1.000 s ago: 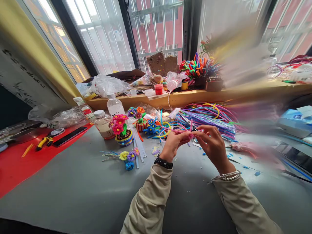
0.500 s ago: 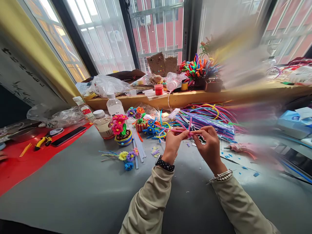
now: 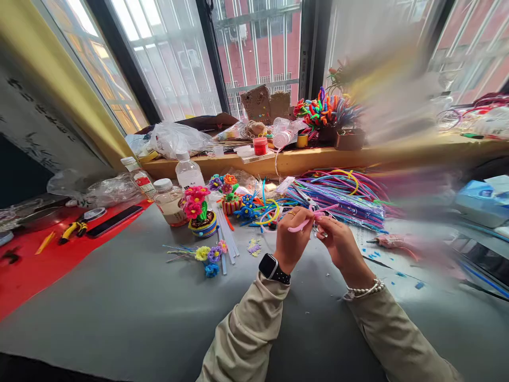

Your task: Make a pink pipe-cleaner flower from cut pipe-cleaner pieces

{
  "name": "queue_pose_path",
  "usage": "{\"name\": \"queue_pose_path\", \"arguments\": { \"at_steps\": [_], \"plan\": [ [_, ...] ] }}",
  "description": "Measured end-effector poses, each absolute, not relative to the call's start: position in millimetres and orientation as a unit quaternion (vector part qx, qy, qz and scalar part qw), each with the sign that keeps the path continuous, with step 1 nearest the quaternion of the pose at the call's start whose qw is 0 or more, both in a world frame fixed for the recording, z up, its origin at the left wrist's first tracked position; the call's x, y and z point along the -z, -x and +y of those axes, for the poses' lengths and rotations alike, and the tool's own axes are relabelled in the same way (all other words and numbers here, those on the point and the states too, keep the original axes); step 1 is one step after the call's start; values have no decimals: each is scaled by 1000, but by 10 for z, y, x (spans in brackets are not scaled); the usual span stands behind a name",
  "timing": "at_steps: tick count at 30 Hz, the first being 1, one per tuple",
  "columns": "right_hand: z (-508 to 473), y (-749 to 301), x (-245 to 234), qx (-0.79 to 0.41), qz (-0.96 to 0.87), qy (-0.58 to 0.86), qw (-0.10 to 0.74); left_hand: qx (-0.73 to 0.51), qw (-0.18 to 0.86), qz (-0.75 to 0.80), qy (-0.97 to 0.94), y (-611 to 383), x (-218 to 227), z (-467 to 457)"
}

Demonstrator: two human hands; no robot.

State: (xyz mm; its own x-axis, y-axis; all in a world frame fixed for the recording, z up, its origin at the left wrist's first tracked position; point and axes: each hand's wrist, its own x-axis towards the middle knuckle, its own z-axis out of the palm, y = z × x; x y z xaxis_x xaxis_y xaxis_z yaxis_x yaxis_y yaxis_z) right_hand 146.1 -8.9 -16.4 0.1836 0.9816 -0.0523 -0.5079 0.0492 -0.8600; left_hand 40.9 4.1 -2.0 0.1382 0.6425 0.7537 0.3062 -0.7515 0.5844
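My left hand (image 3: 292, 239) and my right hand (image 3: 338, 241) meet above the grey table (image 3: 131, 297), both closed on a pink pipe cleaner (image 3: 308, 220) that runs between their fingertips. The left hand, with a black watch on its wrist, curls round the lower end. The right hand, with a pearl bracelet, pinches the part near the middle. A heap of coloured pipe cleaners (image 3: 342, 193) lies just behind the hands.
Small pipe-cleaner flower pots (image 3: 199, 209) and loose flowers (image 3: 209, 257) sit left of the hands, with two bottles (image 3: 186, 170) and a jar (image 3: 167, 199). Pliers (image 3: 71, 231) and a phone (image 3: 113, 220) lie on a red mat. A cluttered wooden sill (image 3: 318, 154) runs behind.
My hands have drawn closer together and a little lower. The left wrist has turned, so the watch face now shows, and the pipe cleaner is more bent between the fingers.
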Motion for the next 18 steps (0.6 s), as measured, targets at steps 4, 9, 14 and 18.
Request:
{"name": "queue_pose_path", "arguments": {
  "at_steps": [4, 9, 14, 18],
  "plan": [
    [-99, -1529, 118, -660, -282, 371, 589, -571, 132, 309, -749, -398, 25, 78],
    [-147, -1631, 67, -462, -471, 475, 582, -561, 294, 370, -680, -367, -20, 102],
    [-171, -1652, 61, -312, -557, 510, 577, -558, 421, 356, -620, -363, -31, 116],
    [-156, -1629, 74, -381, -513, 489, 593, -569, 483, 346, -568, -395, -17, 118]
  ]
}}
